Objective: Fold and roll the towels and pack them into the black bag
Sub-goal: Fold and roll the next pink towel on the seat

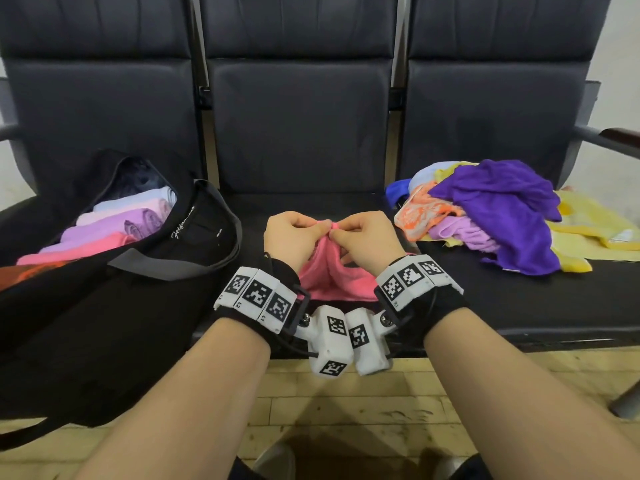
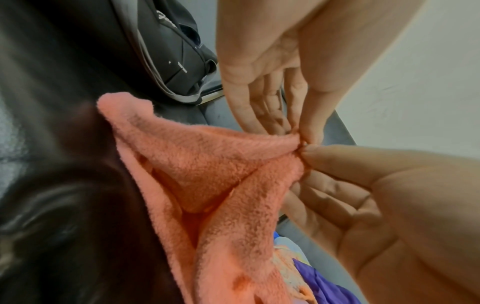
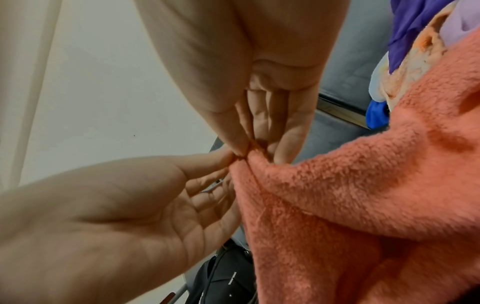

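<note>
Pinching hands: left hand (image 1: pixel 294 237) and right hand (image 1: pixel 367 239) nip one pink towel (image 1: pixel 332 277) corner.
Black bag (image 1: pixel 194 230): left of towel, rolled towels (image 1: pixel 114 225) inside.

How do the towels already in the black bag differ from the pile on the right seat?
The towels in the black bag are rolled and lie side by side in a row; the pile of towels is loose and crumpled, heaped overlapping. The bagged ones are pinks and pale lilacs; the pile adds deep purple, yellow, orange and blue. Both rest on the same row of dark seats.
</note>
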`<control>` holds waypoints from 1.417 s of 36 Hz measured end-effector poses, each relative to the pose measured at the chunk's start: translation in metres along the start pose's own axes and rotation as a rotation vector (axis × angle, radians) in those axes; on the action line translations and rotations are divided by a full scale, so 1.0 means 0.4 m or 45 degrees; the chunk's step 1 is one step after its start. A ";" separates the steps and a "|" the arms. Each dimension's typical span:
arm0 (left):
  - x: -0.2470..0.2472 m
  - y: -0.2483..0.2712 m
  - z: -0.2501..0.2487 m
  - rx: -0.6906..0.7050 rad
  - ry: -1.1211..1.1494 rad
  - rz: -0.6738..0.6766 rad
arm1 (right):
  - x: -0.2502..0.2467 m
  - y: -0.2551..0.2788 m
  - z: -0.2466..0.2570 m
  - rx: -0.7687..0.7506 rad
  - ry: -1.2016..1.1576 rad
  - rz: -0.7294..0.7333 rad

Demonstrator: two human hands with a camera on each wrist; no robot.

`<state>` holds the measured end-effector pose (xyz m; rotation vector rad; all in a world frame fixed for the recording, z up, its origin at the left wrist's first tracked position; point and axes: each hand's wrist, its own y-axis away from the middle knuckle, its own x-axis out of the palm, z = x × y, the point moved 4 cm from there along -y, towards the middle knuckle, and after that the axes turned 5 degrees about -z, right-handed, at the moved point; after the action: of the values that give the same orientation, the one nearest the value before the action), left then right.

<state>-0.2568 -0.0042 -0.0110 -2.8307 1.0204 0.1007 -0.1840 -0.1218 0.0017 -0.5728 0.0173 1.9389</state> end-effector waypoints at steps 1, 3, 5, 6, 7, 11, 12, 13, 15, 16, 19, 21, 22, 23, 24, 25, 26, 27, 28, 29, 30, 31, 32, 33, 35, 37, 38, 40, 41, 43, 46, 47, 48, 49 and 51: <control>0.001 0.001 -0.001 0.003 -0.010 -0.005 | 0.001 -0.002 -0.001 -0.008 0.004 0.000; 0.002 0.002 0.000 0.008 -0.020 -0.022 | 0.002 -0.003 -0.002 -0.026 0.020 0.010; 0.003 0.008 -0.005 0.017 -0.010 -0.021 | 0.003 -0.005 -0.007 -0.035 0.031 0.033; 0.004 0.012 -0.008 0.023 0.006 -0.010 | 0.003 -0.005 -0.008 -0.038 0.034 0.048; 0.007 0.018 -0.012 0.028 0.020 0.014 | 0.004 -0.006 -0.009 -0.039 0.033 0.061; 0.018 0.027 -0.021 -0.002 0.050 0.129 | -0.009 -0.002 -0.010 -0.025 0.031 0.071; 0.019 0.025 -0.021 -0.041 0.070 0.154 | -0.013 -0.001 -0.010 -0.021 0.019 0.080; 0.020 0.026 -0.023 -0.098 0.098 0.192 | -0.016 0.000 -0.012 -0.019 0.006 0.089; 0.025 0.031 -0.026 -0.221 0.167 0.301 | -0.026 0.000 -0.015 -0.042 0.030 0.073; 0.026 0.036 -0.027 -0.268 0.199 0.346 | -0.031 -0.001 -0.017 -0.068 0.065 0.055; 0.026 0.050 -0.026 -0.322 0.257 0.405 | -0.036 -0.007 -0.027 -0.118 0.150 0.012; 0.025 0.051 -0.023 -0.335 0.290 0.414 | -0.042 -0.011 -0.033 -0.130 0.154 -0.005; 0.022 0.052 -0.026 -0.335 0.304 0.399 | -0.046 -0.014 -0.034 -0.137 0.145 -0.008; 0.020 0.049 -0.028 -0.335 0.301 0.381 | -0.050 -0.015 -0.033 -0.149 0.126 -0.008; 0.019 0.046 -0.030 -0.334 0.285 0.358 | -0.054 -0.017 -0.031 -0.165 0.095 0.002; 0.018 0.044 -0.032 -0.320 0.256 0.324 | -0.058 -0.017 -0.028 -0.179 0.057 0.019; 0.016 0.039 -0.029 -0.310 0.215 0.279 | -0.061 -0.016 -0.024 -0.194 0.019 0.034; 0.012 0.033 -0.023 -0.307 0.154 0.232 | -0.065 -0.017 -0.020 -0.208 -0.016 0.043; 0.009 0.029 -0.008 -0.311 0.050 0.205 | -0.071 -0.017 -0.016 -0.221 -0.046 0.041; 0.006 0.025 0.005 -0.304 -0.104 0.196 | -0.079 -0.019 -0.013 -0.232 -0.067 0.026; 0.003 0.022 0.019 -0.303 -0.297 0.198 | -0.089 -0.022 -0.009 -0.241 -0.081 -0.004; 0.003 0.023 0.031 -0.300 -0.458 0.223 | -0.100 -0.026 -0.007 -0.249 -0.105 -0.048; 0.008 0.028 0.040 -0.296 -0.568 0.286 | -0.112 -0.030 -0.006 -0.251 -0.147 -0.101; 0.017 0.041 0.040 -0.289 -0.603 0.381 | -0.124 -0.032 -0.006 -0.247 -0.195 -0.155; 0.048 0.067 0.040 -0.324 -0.500 0.595 | -0.143 -0.037 -0.010 -0.205 -0.288 -0.238; 0.074 0.095 0.027 -0.355 -0.398 0.791 | -0.150 -0.037 -0.011 -0.144 -0.440 -0.239; 0.082 0.095 0.023 -0.350 -0.384 0.828 | -0.152 -0.038 -0.011 -0.138 -0.486 -0.225; 0.082 0.073 0.018 -0.295 -0.376 0.688 | -0.156 -0.041 -0.013 -0.170 -0.469 -0.201; 0.073 0.054 0.016 -0.241 -0.371 0.531 | -0.160 -0.043 -0.016 -0.192 -0.439 -0.188; 0.044 0.016 0.012 -0.061 -0.355 0.161 | -0.167 -0.044 -0.024 -0.231 -0.363 -0.110; 0.027 0.010 -0.019 0.329 -0.332 0.059 | -0.178 -0.033 -0.024 -0.281 -0.286 0.131; 0.029 0.012 -0.028 0.471 -0.353 0.105 | -0.181 -0.027 -0.024 -0.285 -0.285 0.212; 0.032 0.015 -0.033 0.578 -0.381 0.153 | -0.186 -0.021 -0.024 -0.282 -0.291 0.284; 0.034 0.018 -0.036 0.656 -0.398 0.199 | -0.191 -0.015 -0.025 -0.283 -0.289 0.345; 0.040 0.023 -0.034 0.695 -0.384 0.310 | -0.202 -0.005 -0.026 -0.301 -0.249 0.422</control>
<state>-0.2502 -0.0231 -0.0003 -2.1234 1.1106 0.2258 -0.1523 -0.1933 0.0251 -0.5589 -0.2587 2.3327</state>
